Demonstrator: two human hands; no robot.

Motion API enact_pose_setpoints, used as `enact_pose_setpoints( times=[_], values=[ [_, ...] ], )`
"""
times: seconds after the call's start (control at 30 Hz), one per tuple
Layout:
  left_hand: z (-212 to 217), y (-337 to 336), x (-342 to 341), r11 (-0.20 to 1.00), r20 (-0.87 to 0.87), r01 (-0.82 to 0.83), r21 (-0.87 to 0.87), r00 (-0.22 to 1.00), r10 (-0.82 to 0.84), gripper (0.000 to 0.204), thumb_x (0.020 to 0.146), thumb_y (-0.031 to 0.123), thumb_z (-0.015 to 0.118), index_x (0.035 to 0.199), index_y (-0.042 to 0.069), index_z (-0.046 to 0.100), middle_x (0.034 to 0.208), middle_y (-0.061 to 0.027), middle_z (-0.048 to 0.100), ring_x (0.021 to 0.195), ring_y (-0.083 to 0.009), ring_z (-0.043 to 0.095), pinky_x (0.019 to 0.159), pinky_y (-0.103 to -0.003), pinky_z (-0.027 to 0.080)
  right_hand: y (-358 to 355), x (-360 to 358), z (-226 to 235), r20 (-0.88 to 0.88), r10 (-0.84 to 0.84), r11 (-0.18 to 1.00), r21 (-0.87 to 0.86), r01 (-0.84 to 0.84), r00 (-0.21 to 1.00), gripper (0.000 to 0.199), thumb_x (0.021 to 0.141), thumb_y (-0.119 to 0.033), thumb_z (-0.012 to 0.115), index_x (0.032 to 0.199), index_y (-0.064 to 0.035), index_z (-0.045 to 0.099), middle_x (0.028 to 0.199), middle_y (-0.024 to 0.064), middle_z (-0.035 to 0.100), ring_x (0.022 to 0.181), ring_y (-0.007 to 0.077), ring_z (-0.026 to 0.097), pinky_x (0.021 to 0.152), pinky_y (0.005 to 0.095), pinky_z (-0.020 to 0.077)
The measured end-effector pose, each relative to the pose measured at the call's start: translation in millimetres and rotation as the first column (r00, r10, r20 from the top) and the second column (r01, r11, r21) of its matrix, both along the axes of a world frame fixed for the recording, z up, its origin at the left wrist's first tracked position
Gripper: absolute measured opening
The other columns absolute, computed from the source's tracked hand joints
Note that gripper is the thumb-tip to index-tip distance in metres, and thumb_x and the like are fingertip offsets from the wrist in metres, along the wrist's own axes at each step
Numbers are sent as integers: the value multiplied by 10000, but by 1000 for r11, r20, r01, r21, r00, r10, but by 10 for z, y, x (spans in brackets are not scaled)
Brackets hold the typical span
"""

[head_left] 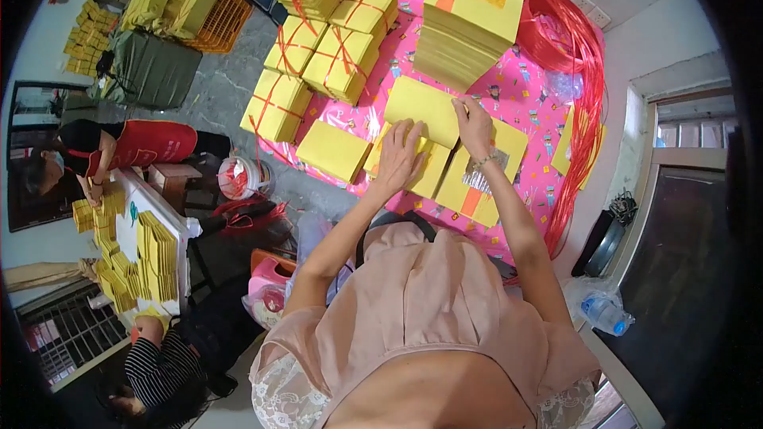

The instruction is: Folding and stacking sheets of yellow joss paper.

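Note:
A yellow paper sheet (420, 103) is lifted and bent over a low stack of yellow paper (429, 178). My right hand (475, 129) pinches the sheet's right edge between thumb and fingers. Flat on the stack, just below the sheet, lies my left hand (400, 157) with its fingers spread. Beside the right wrist is another yellow paper pile (513, 147) with a silver patch (478, 180) and an orange strip on top; the forearm hides part of it. To the left sits a plain yellow paper block (334, 149).
Several yellow bundles (274, 103) tied with red ribbon stand at the table's left. A tall yellow paper stack (465, 40) rises behind my hands. Red ribbon strands (586, 111) hang along the right edge of the pink tablecloth (381, 123). Two people work at a white table (131, 226) at left.

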State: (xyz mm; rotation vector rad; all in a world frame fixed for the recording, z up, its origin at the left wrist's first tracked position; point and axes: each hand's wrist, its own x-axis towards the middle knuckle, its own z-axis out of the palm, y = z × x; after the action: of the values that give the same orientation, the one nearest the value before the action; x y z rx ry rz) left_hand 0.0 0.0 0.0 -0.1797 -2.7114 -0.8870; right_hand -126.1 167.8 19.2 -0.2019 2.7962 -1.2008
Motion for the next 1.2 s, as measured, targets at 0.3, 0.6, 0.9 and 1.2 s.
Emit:
enact_pose_setpoints(
  times=[0.3,0.6,0.9,1.2],
  values=[
    [15,30,-80,991,61,47,-124,997,-39,635,825,242,704,1387,85,451,1393,-239,415,1338,-432,356,1111,-510,322,-7,-142,-124,-213,11,1000,25,-6,977,264,984,-318,561,1031,-71,644,984,169,680,871,388,654,715,462,507],
    [-5,37,-32,971,108,23,-238,994,3,624,888,356,620,1458,175,443,1468,-166,412,1352,-404,336,1099,-544,270,-39,-154,-142,-212,25,998,68,-11,977,246,983,-285,558,975,-43,602,920,149,665,836,357,652,692,460,508],
    [-25,46,-36,964,133,34,-264,991,1,599,900,373,600,1452,184,464,1465,-155,432,1326,-403,352,1060,-536,285,36,-16,-227,-337,-6,997,-77,-22,942,286,949,-259,622,1116,-42,542,953,163,632,859,356,645,697,459,499],
    [-41,36,-19,962,163,40,-270,987,5,595,908,378,591,1453,172,469,1487,-175,408,1328,-422,342,1063,-545,283,-40,617,-111,93,-88,956,-272,110,992,582,879,-139,692,1333,26,368,841,126,641,687,240,647,608,378,498]
  ],
)
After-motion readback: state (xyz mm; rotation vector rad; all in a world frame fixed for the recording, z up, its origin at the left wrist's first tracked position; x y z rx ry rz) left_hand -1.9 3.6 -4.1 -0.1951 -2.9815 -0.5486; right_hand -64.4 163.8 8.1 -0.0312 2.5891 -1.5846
